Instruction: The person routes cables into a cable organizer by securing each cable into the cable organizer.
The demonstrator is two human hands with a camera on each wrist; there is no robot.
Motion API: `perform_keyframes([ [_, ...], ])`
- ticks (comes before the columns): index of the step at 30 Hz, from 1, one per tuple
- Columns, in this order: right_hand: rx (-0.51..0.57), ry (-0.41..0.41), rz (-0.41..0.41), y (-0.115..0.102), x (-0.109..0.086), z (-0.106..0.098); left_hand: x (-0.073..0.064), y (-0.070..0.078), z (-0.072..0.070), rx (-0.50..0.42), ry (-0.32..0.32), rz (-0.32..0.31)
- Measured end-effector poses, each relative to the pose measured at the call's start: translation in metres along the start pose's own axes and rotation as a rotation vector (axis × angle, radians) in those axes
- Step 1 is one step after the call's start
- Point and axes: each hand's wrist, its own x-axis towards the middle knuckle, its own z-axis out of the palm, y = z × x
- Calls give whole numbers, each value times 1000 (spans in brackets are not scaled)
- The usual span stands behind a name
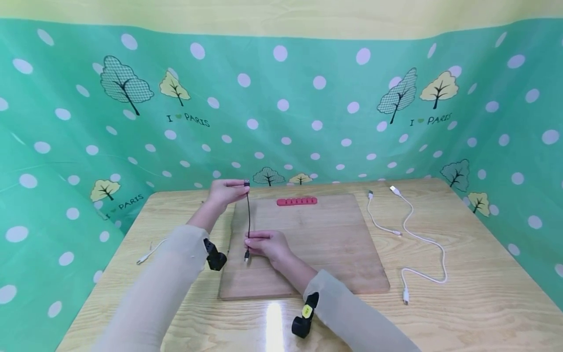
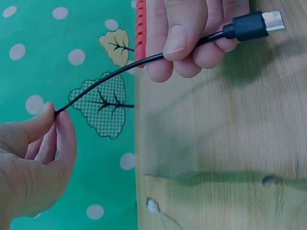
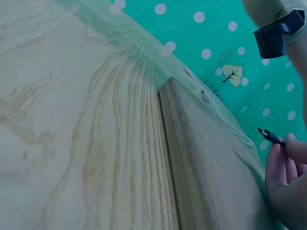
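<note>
A short black USB cable [image 1: 249,215] is stretched between both hands above the wooden board. My left hand [image 1: 224,192] pinches it at the far end, by a black USB plug [image 1: 247,184]. Nearer to me, the thumb and fingers of my right hand [image 1: 270,247] pinch the cable just behind its other plug [image 1: 247,256]. In the left wrist view, that plug's metal tip [image 2: 274,21] sticks out past the right fingers, and the cable bows slightly. The right wrist view shows the same black plug [image 3: 271,136] beyond the right fingertips.
A red slotted strip [image 1: 296,201] lies at the back of the wooden board [image 1: 325,244]. To the right, a short white cable [image 1: 374,217] and a longer white cable [image 1: 433,242] lie on the table [image 1: 475,293]. Another white cable [image 1: 151,252] lies at left, partly behind the sleeve.
</note>
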Motion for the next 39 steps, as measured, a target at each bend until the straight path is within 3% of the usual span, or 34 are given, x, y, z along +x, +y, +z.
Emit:
perform_keyframes([
  [10,-48,65,-15,-6,-3,-17,12,-2,16,-112,16,4],
  [17,-98,97,-4,-13,-8,-25,19,-4,30,-156,-17,-8],
  [26,-146,137,7,-18,-7,-38,32,-4,43,-160,-50,-18],
  [39,-216,153,34,-24,-8,-53,41,-7,55,-187,-41,-37],
])
